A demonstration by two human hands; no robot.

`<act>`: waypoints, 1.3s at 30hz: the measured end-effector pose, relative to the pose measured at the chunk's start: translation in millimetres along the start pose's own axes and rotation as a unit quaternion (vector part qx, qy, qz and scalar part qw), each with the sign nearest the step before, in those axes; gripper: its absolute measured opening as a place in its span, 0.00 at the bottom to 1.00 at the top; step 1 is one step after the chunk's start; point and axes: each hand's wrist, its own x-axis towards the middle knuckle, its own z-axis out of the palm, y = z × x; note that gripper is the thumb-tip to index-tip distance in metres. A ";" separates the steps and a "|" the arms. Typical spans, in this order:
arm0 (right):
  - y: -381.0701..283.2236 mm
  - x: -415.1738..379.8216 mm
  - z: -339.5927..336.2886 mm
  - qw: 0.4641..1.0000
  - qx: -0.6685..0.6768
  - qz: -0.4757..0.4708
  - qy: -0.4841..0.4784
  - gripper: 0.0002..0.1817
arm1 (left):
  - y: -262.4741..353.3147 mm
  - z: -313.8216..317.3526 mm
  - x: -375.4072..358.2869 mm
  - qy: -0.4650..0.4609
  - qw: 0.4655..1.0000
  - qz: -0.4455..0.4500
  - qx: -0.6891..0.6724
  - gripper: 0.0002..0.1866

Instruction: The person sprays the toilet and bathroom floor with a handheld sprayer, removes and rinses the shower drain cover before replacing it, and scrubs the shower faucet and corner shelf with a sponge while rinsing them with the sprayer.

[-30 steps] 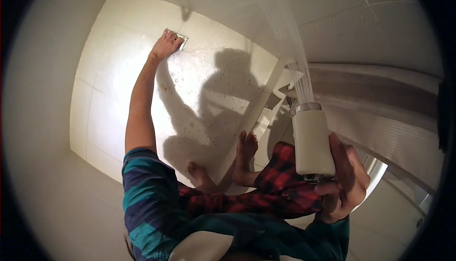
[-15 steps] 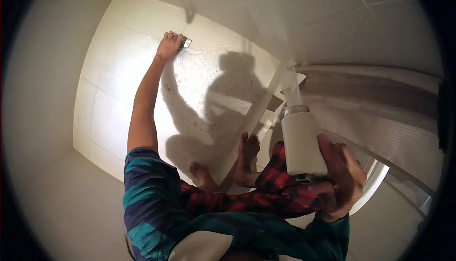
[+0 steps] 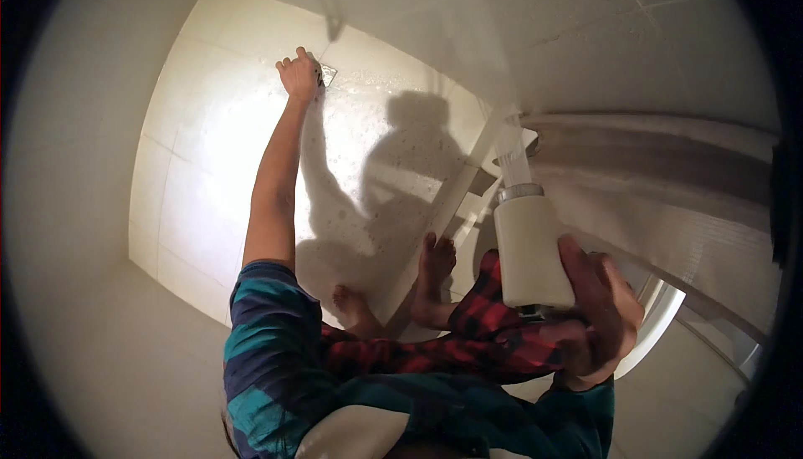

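Note:
My right hand grips the handle of a white shower head, which sprays water up and away toward the wall. My left hand is stretched out to the wet, soapy white floor tiles, fingers curled at the small metal floor drain. Whether it grips something there is hidden. My bare feet stand near a raised white threshold.
White tiled walls surround the shower floor. A pale shower curtain or screen runs along the right. My shadow falls across the wet tiles. I wear red plaid trousers and a teal striped top.
My left hand turned from flat on the tile to curled fingers at the drain, arm shifted slightly right. The shower head dropped a little and moved left; the spray angle changed.

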 end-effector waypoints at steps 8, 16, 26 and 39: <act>3.5 5.9 5.4 1.000 0.001 -0.015 0.000 0.29 | 15.9 13.9 3.8 -0.022 0.992 -0.114 0.041 0.10; 6.0 6.6 7.4 0.999 0.010 -0.032 0.010 0.28 | 1.8 -1.8 17.2 -0.149 0.950 -0.273 0.010 0.18; 7.2 11.6 7.7 0.998 0.007 -0.061 -0.007 0.28 | -52.4 -2.3 2.7 -0.066 0.925 0.373 0.001 0.17; 2.1 16.5 13.1 0.998 0.004 -0.052 -0.026 0.29 | -34.0 5.3 14.0 -0.125 0.895 0.425 -0.054 0.28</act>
